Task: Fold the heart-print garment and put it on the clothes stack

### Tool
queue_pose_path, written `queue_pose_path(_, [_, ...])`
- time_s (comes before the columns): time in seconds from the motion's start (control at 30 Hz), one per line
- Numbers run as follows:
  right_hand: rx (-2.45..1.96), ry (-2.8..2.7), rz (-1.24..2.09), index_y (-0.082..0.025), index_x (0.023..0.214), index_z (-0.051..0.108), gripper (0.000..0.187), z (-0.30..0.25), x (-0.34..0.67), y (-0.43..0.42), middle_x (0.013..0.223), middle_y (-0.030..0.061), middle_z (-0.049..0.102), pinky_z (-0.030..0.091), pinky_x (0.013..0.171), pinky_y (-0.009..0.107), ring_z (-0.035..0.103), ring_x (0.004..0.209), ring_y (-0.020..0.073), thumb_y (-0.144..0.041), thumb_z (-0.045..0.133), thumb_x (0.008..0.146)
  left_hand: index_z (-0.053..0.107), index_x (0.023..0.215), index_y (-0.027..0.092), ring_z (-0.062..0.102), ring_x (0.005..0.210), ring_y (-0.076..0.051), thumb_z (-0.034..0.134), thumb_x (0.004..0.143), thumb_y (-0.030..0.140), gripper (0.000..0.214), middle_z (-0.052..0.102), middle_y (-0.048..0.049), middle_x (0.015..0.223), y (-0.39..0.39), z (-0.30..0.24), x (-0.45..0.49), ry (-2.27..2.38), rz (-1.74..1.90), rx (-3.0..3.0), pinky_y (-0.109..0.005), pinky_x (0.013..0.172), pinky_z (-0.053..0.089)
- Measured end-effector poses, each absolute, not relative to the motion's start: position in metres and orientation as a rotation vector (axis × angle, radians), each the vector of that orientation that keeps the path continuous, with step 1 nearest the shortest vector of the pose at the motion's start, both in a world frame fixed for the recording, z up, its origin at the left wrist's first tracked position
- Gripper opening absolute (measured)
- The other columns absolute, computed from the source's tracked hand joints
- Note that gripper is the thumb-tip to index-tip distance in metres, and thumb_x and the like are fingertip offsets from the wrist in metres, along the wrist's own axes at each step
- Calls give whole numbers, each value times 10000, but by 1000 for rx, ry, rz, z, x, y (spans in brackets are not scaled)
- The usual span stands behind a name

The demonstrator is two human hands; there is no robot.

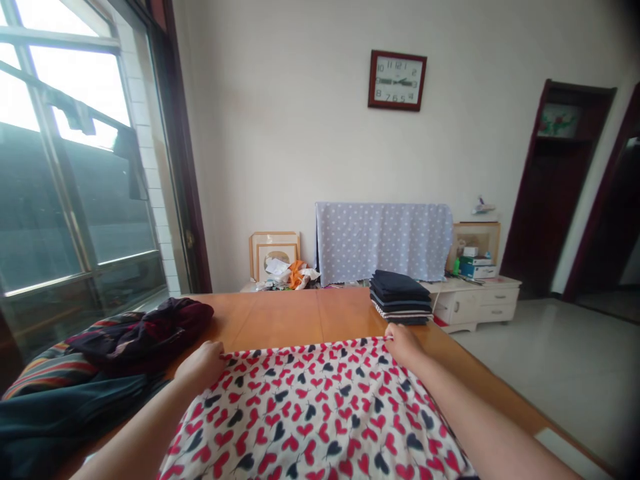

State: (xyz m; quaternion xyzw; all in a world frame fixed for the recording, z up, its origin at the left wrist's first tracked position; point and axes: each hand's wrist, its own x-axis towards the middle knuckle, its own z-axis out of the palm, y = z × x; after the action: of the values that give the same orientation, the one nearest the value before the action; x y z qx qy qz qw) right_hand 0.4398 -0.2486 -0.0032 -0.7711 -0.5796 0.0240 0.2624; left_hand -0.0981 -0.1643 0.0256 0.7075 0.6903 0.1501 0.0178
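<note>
White cloth printed with red and navy hearts [315, 407], spread on orange wooden table [300, 317]. Likely light, limp, creasing easily; best pinched at far corners. Left hand [203, 363] and right hand [403, 340] closed on far hem. Beyond: stack of folded dark garments [400, 300]; left, heap of dark clothes [125, 340].

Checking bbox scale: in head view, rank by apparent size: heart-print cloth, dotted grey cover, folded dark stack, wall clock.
1. heart-print cloth, nearest the camera
2. dotted grey cover
3. folded dark stack and wall clock look alike; unranked
</note>
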Motion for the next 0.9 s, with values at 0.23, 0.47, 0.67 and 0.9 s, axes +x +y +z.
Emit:
queue_pose_path(0.23, [-1980,-1537,33,-186,1257,644,428,2,443,-233,1296,120,600,448,882,265,652,1001,191,-163,546,841,533,1383,206,609,1185,-289,449,895,317,508,494,-145,1435,-161,19,-75,2219,553,2183,-366,928,495])
queue_pose_path(0.47, [-1906,-1601,166,-204,1196,701,366,-14,431,-274,1195,98,699,483,945,298,675,1038,213,-300,545,879,697,1140,206,633,1104,-273,502,891,357,350,658,-118,1226,-199,14,-100,2087,688,2193,-351,957,468])
queue_pose_path(0.67, [-1783,-1576,393,-223,1155,718,363,-15,402,-303,1194,69,729,514,939,315,697,1048,219,-357,580,847,723,1080,164,675,918,-229,539,861,316,324,739,-97,1008,-233,13,-119,2121,809,2046,-283,785,494])
queue_pose_path(0.9, [-1590,-1694,596,-219,1161,717,376,-3,340,-336,1097,58,760,522,884,309,705,977,221,-370,582,844,703,1110,174,683,860,-194,501,899,348,341,757,-71,987,-283,6,-131,2182,882,1851,-245,721,482])
